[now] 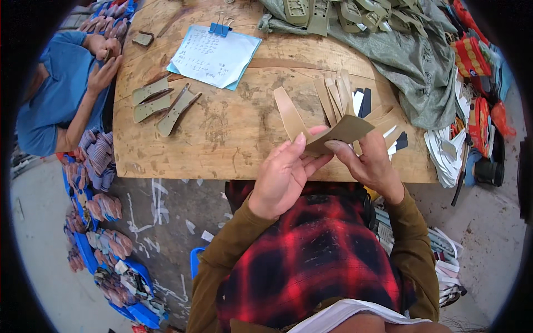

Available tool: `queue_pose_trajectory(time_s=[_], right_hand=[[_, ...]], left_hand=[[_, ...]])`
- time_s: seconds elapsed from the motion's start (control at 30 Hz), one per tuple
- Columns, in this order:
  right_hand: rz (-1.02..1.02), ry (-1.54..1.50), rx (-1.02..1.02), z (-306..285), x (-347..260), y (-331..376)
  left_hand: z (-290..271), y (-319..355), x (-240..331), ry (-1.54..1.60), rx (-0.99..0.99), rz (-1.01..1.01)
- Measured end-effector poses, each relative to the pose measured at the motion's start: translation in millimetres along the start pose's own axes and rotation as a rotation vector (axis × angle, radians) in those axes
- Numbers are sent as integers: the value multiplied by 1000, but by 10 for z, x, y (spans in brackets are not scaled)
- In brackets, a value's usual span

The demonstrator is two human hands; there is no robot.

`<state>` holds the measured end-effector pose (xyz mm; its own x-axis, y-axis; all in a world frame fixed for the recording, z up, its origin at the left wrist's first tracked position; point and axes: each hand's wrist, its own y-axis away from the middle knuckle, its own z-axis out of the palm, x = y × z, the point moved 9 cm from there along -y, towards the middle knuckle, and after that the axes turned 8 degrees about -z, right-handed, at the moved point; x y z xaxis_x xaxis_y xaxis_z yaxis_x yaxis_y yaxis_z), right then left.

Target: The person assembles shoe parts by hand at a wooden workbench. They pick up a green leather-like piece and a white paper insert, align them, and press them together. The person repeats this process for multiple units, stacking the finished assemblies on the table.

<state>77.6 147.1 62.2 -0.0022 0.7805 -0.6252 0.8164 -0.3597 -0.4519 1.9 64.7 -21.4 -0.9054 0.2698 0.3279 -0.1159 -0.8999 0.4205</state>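
Both my hands hold an olive-tan, curved flat piece (345, 131) above the table's near edge. My left hand (279, 180) supports its left end, thumb up and fingers partly behind it. My right hand (373, 165) pinches its lower right edge with the thumb. Just beyond, a lighter tan strip (290, 112) slants up from the fingers; whether it is held or lies on the table I cannot tell. Past the held piece, several tan strips (326, 100) are fanned on the wooden table (222, 139), with white and black strips beside them. Their near ends are partly hidden.
Several olive, heel-shaped parts (177, 114) lie at the left. A written sheet (214, 58) with a blue binder clip (220, 29) is at the back. More moulded parts (318, 16) rest on a grey-green sack (413, 66). A co-worker in a blue shirt (61, 83) sits at left.
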Motion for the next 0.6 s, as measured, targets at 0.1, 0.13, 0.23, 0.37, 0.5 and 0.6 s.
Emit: queue_pose_trajectory(time_s=[0.1,0.13,0.23,0.37,0.5,0.6], right_hand=[[25,-124,29,14,-1,4],[52,-193,37,44,28,30],[-167,-69,126,8,-133,125],[-277,77,69,-1,-258,111],[-277,168,29,21,-294,116],[-202,163,25,47,-216,117]], left_hand=[[-2,-9,72,-120,31,49],[10,-1,164,-202,65,89],[83,81,529,-662,199,279],[164,275,855,-1086,439,520],[467,423,854,-1464,508,696],[589,440,736,-1529,468,794]])
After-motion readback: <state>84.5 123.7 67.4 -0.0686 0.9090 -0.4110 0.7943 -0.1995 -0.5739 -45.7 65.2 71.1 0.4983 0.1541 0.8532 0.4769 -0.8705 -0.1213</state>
